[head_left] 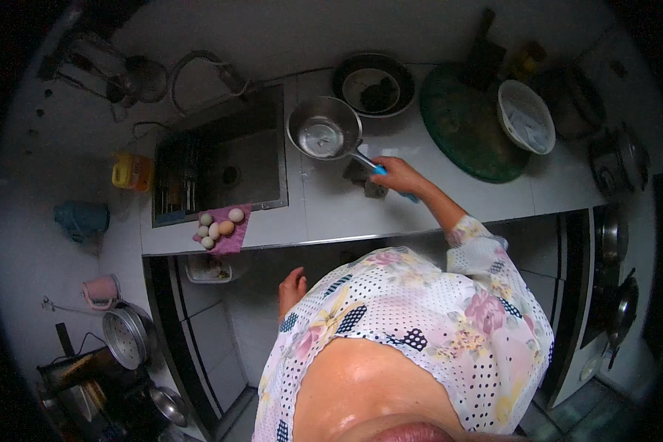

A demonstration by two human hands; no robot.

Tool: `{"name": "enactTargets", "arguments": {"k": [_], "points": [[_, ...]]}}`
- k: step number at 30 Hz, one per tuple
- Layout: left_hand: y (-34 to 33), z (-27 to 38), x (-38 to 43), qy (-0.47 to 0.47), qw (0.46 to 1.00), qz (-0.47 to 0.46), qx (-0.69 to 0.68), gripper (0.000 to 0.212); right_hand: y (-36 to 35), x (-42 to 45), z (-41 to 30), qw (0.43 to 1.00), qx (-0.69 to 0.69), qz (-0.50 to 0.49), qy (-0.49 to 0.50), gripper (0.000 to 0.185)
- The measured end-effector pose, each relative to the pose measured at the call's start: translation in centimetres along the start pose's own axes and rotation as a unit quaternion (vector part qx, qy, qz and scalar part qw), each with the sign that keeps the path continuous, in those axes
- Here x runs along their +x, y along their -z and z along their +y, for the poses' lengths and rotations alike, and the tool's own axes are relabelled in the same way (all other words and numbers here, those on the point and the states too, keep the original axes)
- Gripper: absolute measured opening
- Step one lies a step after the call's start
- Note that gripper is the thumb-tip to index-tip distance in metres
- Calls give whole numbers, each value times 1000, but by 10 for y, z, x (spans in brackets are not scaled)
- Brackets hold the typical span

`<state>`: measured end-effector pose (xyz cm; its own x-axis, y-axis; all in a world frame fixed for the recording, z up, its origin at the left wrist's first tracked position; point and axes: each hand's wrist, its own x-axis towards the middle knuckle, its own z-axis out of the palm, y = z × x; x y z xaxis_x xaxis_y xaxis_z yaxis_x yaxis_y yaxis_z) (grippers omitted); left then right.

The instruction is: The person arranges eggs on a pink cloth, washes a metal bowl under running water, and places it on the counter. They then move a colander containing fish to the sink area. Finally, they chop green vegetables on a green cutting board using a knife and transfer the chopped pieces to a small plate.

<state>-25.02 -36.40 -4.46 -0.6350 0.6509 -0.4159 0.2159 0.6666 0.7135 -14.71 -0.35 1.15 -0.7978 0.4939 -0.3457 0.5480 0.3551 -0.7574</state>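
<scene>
My right hand (399,174) is closed around the blue-gripped handle of a metal saucepan (324,128). The pan is over the white counter, to the right of the sink, and a little clear liquid seems to lie in its bottom. Under the handle, partly covered by it, is a dark cloth or pad (374,189). My left hand (293,285) hangs below the counter's front edge, near my body, with nothing visible in it; its fingers look loosely curled. Several eggs (226,227) rest on a pink cloth (235,242) at the sink's front left corner.
Behind the pan stands a dark basin (340,83) holding a bowl with dark greens. A round green board (458,143) with a white basket (503,124) on its edge lies to the right. The metal sink (283,166) and a yellow jug (122,171) are on the left.
</scene>
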Motion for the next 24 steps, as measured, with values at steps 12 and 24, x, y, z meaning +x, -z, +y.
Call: {"name": "enactTargets", "arguments": {"k": [12,24], "points": [[-38,-23,20,-54,994,94,-28,25,-33,137,-43,992,4,123,10,43],[-8,1,14,-83,985,117,-94,23,68,54,14,761,624,174,23,57]]}}
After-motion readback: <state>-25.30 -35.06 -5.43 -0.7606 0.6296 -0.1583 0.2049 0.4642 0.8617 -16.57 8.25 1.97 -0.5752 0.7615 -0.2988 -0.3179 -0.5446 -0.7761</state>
